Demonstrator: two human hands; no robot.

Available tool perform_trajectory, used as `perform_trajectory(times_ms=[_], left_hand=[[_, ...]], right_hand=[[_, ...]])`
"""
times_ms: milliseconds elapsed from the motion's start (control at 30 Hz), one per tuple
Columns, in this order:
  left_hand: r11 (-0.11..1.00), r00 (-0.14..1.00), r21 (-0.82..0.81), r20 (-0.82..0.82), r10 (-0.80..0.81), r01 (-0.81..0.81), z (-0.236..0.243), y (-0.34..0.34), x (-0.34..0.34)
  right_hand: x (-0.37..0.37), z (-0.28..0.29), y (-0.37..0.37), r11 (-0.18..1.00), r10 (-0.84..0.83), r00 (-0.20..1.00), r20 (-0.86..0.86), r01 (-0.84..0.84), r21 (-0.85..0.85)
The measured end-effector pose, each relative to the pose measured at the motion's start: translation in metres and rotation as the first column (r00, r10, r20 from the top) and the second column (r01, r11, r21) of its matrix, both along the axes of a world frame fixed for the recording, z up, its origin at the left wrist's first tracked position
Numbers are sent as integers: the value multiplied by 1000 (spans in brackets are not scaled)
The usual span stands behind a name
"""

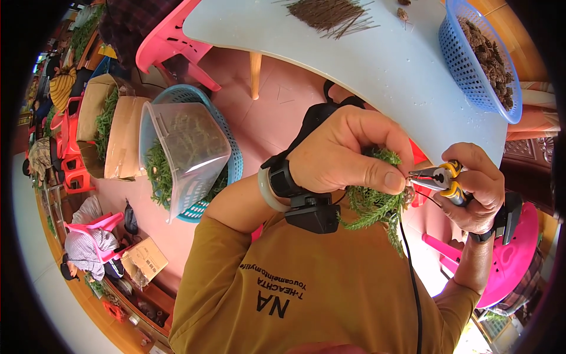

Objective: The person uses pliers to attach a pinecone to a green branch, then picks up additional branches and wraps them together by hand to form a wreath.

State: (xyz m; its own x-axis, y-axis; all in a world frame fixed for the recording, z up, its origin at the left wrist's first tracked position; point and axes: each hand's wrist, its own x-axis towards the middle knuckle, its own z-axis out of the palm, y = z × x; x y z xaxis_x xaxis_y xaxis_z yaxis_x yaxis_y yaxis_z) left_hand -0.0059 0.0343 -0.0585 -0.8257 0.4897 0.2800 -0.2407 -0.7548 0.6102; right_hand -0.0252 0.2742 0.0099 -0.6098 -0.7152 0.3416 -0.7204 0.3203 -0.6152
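Observation:
My left hand (348, 150) pinches a bunch of green evergreen sprigs (374, 209) between thumb and fingers, in front of my chest. Small brownish pieces (408, 197) show at the stem end, too small to make out fully. In my right hand (480, 197) is a pair of pliers (435, 179) with yellow and black handles. Its jaws point left and meet the bunch's stem end right beside my left fingertips; whether they grip anything there I cannot tell.
The pale blue table (377, 65) carries a pile of thin brown sticks (327, 15) and a blue basket (471, 71) of pine cones. To the left, a clear plastic bin (194, 141) with greenery sits in a teal basket (236, 141), beside a cardboard box (127, 138). Other people sit farther left.

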Motion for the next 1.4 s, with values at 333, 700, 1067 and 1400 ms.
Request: perform_trajectory(times_ms=[333, 700, 1067, 1400], left_hand=[[619, 683, -358, -591, 429, -699, 11, -9, 0], [92, 117, -94, -949, 293, -991, 6, -2, -5], [944, 964, -320, -215, -157, 82, 39, -23, -28], [665, 630, -385, -758, 168, -640, 29, -24, -22]], right_hand=[[24, 3, -7, 970, -244, 964, 107, 240, 49], [29, 21, -7, 940, -327, 937, 121, 309, 143], [9, 19, 4, 997, -57, 993, 105, 51, 63], [35, 13, 3, 969, -236, 933, 271, 247, -7]])
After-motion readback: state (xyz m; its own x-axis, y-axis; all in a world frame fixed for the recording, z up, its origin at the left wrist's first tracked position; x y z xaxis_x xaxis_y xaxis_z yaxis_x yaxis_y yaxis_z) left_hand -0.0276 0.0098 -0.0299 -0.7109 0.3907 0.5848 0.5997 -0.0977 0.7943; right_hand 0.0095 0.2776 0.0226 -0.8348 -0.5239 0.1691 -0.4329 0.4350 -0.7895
